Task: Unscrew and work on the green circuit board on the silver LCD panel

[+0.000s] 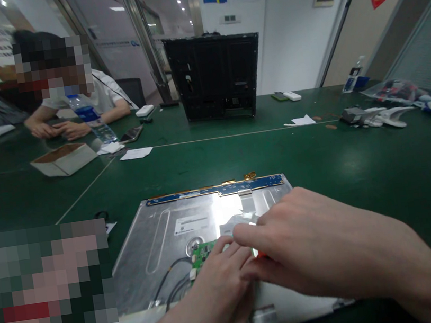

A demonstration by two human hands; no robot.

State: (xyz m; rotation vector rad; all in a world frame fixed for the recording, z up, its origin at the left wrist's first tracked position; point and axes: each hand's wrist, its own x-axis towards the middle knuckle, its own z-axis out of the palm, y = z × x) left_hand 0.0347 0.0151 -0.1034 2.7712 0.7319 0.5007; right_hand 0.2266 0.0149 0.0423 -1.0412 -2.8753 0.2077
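A metal-backed flat display panel (pixel 159 244) lies on the table in front of me, with a blue circuit strip (pixel 188 194) along its far edge. My left hand (pixel 224 283) rests over a small green circuit board (pixel 202 253), its fingers bent and partly hidden behind the right hand. Black cables (pixel 171 274) run from the board's left side. Just to the right, my right hand (pixel 294 241) is closed in a pinch, touching the left fingers. A bit of orange (pixel 259 253) shows between its fingers; the rest of that thing is hidden.
A black display housing (pixel 217 75) stands upright across the green table (pixel 320 168). At the left are an open box (pixel 65 160), a water bottle (pixel 93 117) and a seated person (pixel 70 96). Paper scraps (pixel 302 120) and bagged items (pixel 394 91) lie at the right.
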